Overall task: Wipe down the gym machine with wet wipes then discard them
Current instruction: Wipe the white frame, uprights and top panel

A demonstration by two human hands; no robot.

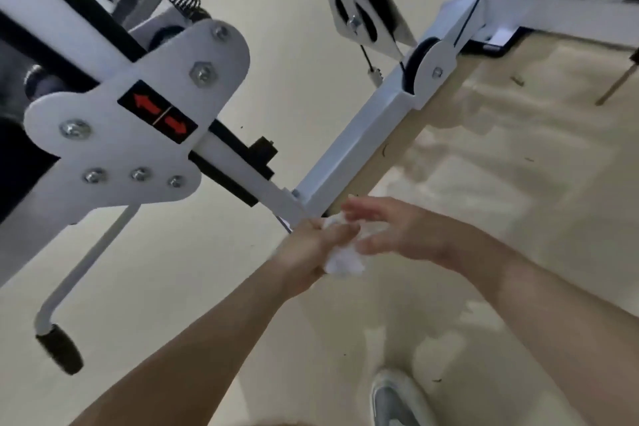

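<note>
Wipe [344, 261], crumpled and white, sits at the near end of the rail [359, 145], held in the left grip [311, 247], whose fingers curl round it. The right grip [394, 232] is just beside it, fingers straight and loose, holding nothing. Best refold to a clean face, then press flat along the rail in one direction.

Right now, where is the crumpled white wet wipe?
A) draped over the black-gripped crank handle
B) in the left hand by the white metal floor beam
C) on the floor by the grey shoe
B: the left hand grips the crumpled white wet wipe beside the white metal floor beam.
</note>
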